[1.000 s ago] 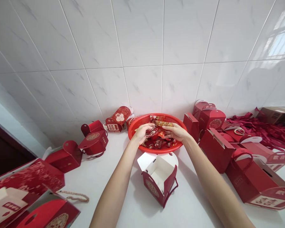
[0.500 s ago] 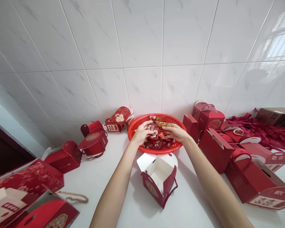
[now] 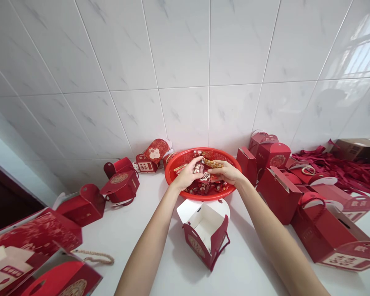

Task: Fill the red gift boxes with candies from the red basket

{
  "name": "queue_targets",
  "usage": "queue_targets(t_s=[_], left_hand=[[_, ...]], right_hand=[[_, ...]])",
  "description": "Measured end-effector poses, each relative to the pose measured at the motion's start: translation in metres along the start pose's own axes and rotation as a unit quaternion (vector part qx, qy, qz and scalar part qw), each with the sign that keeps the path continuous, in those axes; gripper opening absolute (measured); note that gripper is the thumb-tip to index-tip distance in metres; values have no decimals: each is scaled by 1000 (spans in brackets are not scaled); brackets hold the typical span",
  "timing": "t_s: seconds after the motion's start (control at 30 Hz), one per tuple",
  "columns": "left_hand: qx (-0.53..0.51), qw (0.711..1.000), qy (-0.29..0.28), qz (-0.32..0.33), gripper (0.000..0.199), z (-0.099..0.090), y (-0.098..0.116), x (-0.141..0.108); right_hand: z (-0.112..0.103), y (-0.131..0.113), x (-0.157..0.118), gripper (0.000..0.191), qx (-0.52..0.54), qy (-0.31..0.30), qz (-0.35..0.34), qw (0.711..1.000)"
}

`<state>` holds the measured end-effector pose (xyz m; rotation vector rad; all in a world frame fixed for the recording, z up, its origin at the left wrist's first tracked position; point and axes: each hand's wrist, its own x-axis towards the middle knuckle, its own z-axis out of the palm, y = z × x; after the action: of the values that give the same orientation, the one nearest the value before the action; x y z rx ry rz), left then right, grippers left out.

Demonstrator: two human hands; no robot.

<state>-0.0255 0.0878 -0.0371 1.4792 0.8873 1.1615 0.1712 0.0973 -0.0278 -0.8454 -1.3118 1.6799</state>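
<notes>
Both hands are over a red plastic basket [image 3: 170, 181] filled with small red wrapped packets [image 3: 202, 188]. My left hand [image 3: 187, 174] has its fingers closed round a dark red packet [image 3: 206, 176] with pale print. My right hand [image 3: 226, 172] pinches a gold-patterned packet [image 3: 211, 163] by its right end, close to the left fingertips. Just in front of the basket stands an open red gift box [image 3: 205, 234], its white inside showing nothing in it and its cord handle hanging to the right.
Red gift boxes stand on the left [image 3: 121, 185] and on the right [image 3: 333, 230] of the white table [image 3: 179, 271]. Dark red ribbons [image 3: 336, 168] and a brown carton [image 3: 357, 150] lie at the far right. A tiled wall [image 3: 181, 119] rises behind the basket.
The left fingers have moved right and closer to the right hand, with the dark red packet. The gold-patterned packet has tilted, its right end lower.
</notes>
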Motion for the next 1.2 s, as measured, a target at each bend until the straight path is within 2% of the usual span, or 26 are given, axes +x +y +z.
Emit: queue_targets(t_s=[0.1, 0.17, 0.33, 0.37, 0.43, 0.5, 0.6, 0.7, 0.77, 0.87, 1.03, 1.2], left_hand=[[24, 998, -60, 20, 79, 3, 4, -4], [36, 997, -59, 31, 77, 3, 5, -5], [104, 986, 123, 36, 62, -5, -3, 5], [116, 982, 146, 36, 56, -7, -5, 7], [142, 977, 153, 35, 43, -9, -7, 11], [176, 977, 114, 31, 32, -5, -6, 12], [233, 972, -7, 12, 27, 6, -3, 12], [285, 949, -131, -28, 28, 14, -2, 14], [315, 930, -182, -51, 30, 15, -3, 18], [351, 911, -205, -67, 28, 17, -11, 31], [392, 894, -192, -102, 20, 32, -34, 56], [389, 894, -184, -125, 25, 44, -49, 61]], right_hand=[[1, 1, 0, 43, -17, 25, -7, 1000], [3, 2, 0, 44, -23, 46, -20, 998], [4, 2, 1, 37, 4, 106, -55, 993], [4, 2, 2, 37, 13, 117, -63, 991], [3, 2, 4, 38, 33, 139, -80, 987], [1, 2, 6, 40, 55, 162, -96, 981], [-1, 1, 8, 38, 84, 195, -112, 971], [-2, 1, 10, 36, 103, 220, -126, 962], [-3, 1, 11, 35, 110, 228, -133, 958], [-2, 2, 12, 36, 114, 234, -139, 955], [-2, 3, 11, 39, 113, 232, -135, 957], [-2, 4, 11, 40, 113, 224, -136, 958]])
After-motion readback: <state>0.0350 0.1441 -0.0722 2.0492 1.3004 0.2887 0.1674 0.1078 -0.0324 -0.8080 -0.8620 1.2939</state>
